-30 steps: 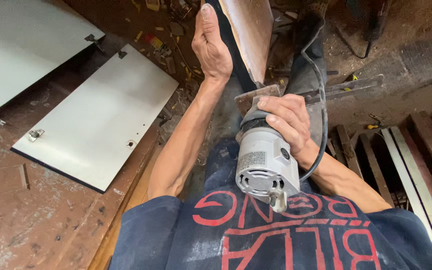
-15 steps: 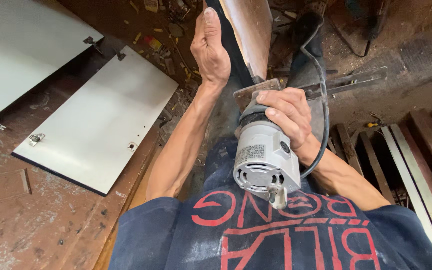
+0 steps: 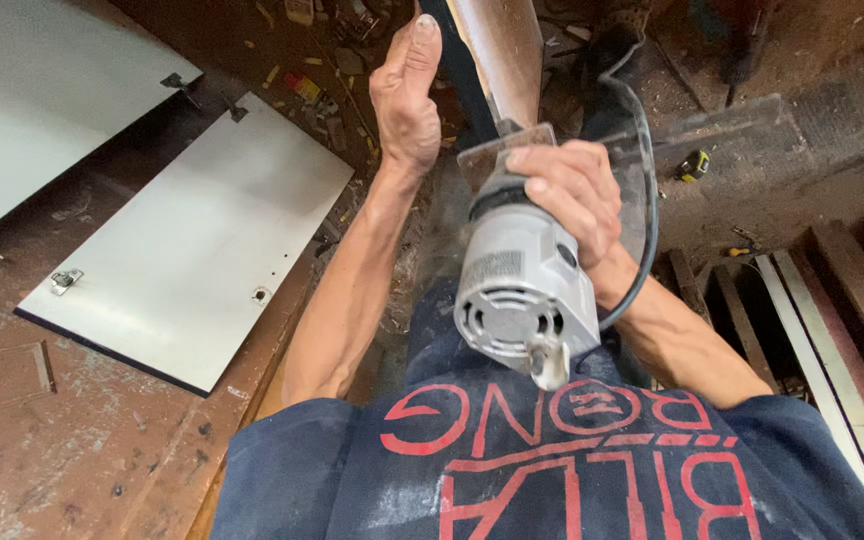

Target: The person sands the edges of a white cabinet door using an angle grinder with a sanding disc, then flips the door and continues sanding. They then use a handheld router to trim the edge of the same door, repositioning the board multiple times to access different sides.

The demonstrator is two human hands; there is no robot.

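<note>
Head view: at centre frame the right hand [image 3: 564, 195] is closed round the grey router [image 3: 524, 295], its clear base plate [image 3: 512, 150] pressed against the edge of a narrow board [image 3: 497, 50] at top centre. The left hand [image 3: 407, 95] lies flat and open on the board's side, steadying it without gripping. A black cord [image 3: 644, 230] loops right. Two white panels [image 3: 202, 240] with hinges lie at upper left. By my judgement the trimming is under way; how much edge remains cannot be told.
</note>
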